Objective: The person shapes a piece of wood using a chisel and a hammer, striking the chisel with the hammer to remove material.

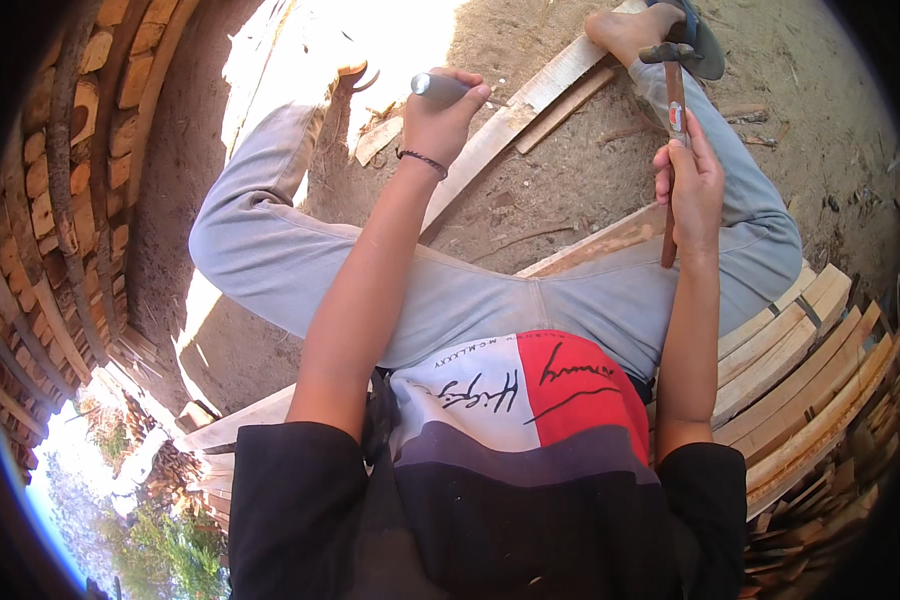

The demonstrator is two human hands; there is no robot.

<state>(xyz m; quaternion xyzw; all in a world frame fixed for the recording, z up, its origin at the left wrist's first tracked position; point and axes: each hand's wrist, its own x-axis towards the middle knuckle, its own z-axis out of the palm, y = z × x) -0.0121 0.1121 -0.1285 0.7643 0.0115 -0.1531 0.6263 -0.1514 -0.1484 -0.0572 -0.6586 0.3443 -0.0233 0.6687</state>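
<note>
My left hand (pixel 438 128) is closed around the thick grey handle of a chisel (pixel 433 87). Its thin blade slants right and down toward a pale plank (pixel 473 160), at the edge of a lighter, cut-looking patch. Whether the tip touches the wood is too small to tell. My right hand (pixel 692 180) grips a hammer (pixel 674 150) by its brown wooden handle, dark metal head at the top, held over my right leg and apart from the plank. The plank runs slantwise between my legs, its far end by my bare right foot (pixel 630 32).
A narrower wooden strip (pixel 567 110) lies beside the plank on the sandy ground (pixel 820 130). Another board (pixel 600 240) runs under my right thigh. Stacked boards (pixel 800 370) are at the lower right; a wood pile (pixel 70 190) rises at left. A dark sandal (pixel 703 45) is at my right foot.
</note>
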